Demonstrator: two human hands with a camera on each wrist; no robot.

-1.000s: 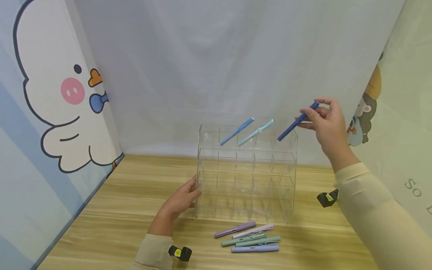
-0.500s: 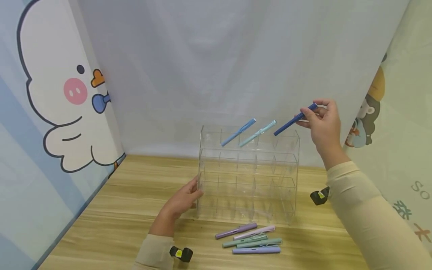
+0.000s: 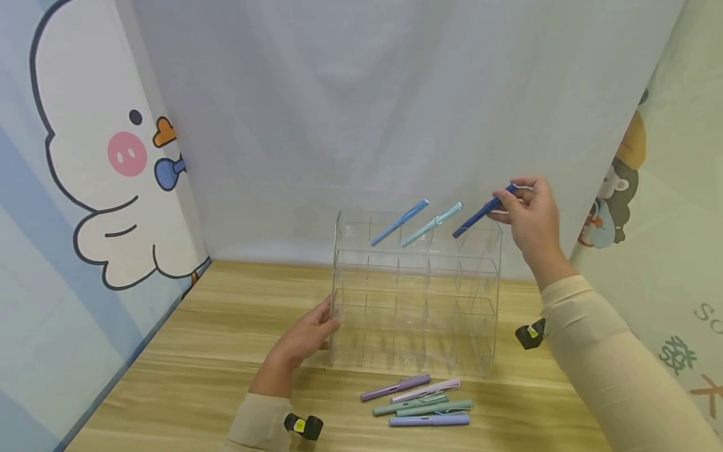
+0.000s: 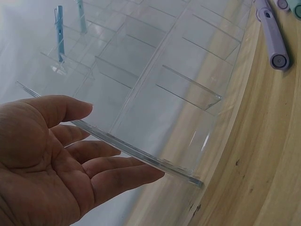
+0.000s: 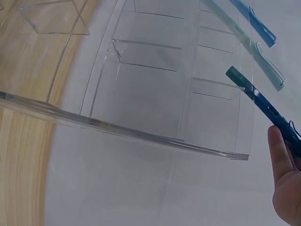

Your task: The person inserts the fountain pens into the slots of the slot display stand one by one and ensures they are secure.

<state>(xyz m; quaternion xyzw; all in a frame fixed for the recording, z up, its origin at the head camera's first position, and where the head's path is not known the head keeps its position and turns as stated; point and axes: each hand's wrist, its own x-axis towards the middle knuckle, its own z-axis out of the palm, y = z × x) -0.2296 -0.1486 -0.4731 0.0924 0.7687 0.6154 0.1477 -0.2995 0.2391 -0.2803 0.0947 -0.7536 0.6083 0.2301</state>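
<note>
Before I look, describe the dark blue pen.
Find the clear rack on the table. In its top row lean a light blue pen and a mint pen; right of them, the right hand grips the dark blue pen. It is the darkest pen, the only one held.

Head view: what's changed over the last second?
The right hand and the dark blue pen it holds moved left and down, toward the top tier of the clear rack. Nothing newly grasped or let go. Unchanged: left hand at the rack's left side, blue pen and pale aqua pen on the top tier, five pens on the table.
</note>
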